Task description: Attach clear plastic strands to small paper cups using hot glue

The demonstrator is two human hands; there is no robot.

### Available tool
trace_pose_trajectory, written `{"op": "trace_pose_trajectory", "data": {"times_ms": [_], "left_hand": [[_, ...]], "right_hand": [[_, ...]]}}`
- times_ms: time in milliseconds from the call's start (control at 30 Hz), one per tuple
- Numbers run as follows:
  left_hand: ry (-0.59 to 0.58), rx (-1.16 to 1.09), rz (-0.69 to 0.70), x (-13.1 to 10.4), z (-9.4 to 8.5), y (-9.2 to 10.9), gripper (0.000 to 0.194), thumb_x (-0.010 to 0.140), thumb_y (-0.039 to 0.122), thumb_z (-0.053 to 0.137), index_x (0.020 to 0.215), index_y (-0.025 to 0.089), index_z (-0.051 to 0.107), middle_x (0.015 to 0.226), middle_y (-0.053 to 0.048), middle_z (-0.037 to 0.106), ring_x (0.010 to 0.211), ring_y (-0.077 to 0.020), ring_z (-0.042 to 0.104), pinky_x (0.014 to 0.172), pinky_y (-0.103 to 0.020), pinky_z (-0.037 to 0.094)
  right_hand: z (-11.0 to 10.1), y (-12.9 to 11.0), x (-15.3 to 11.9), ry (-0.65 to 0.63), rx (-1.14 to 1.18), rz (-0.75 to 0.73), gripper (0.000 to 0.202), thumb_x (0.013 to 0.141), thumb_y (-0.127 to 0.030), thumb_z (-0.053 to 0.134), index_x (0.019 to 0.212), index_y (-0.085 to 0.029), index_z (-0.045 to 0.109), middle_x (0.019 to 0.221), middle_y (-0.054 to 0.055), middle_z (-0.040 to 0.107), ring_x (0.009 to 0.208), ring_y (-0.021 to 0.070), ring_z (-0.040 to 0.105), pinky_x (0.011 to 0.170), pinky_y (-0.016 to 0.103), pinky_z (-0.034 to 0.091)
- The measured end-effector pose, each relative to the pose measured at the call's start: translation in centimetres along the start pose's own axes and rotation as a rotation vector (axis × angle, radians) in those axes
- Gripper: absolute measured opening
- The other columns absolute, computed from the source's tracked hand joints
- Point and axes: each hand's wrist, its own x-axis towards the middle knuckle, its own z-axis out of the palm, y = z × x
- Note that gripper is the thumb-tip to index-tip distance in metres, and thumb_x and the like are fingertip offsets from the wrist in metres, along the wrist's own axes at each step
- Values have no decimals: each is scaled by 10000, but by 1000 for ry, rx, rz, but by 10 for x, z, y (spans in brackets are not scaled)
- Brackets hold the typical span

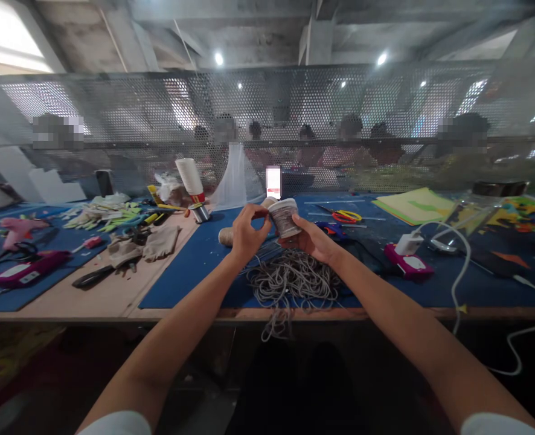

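A paper cup wrapped in grey cord (285, 219) is held tilted above the blue mat, its white rim at the top. My right hand (313, 240) grips it from the right and below. At its left side, my left hand (249, 232) has thumb and index finger pinched together; whatever lies between them is too small to make out. Beneath both hands a loose tangle of grey cord (294, 281) lies on the mat, with some loops hanging over the table's front edge. Just left of my left hand lies a spool of beige twine (225, 237).
Scissors (345, 215) and coloured sheets (415, 205) lie behind on the right. A power strip with a charger (407, 261) is at the right. Stacked paper cups (189, 176), gloves (161, 243) and a pink glue gun (20, 231) are at the left. People sit beyond a mesh screen (285, 103).
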Motion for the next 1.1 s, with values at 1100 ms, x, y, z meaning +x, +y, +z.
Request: {"op": "trace_pose_trajectory", "data": {"times_ms": [1100], "left_hand": [[-23, 176, 108, -4, -2, 0, 114, 819, 101, 625, 874, 201, 630, 845, -7, 674, 793, -162, 661, 760, -291, 531]], "right_hand": [[-2, 2, 2, 37, 4, -57, 369, 823, -498, 737, 1020, -189, 692, 938, 61, 767, 804, 207, 721, 843, 390, 603]]}}
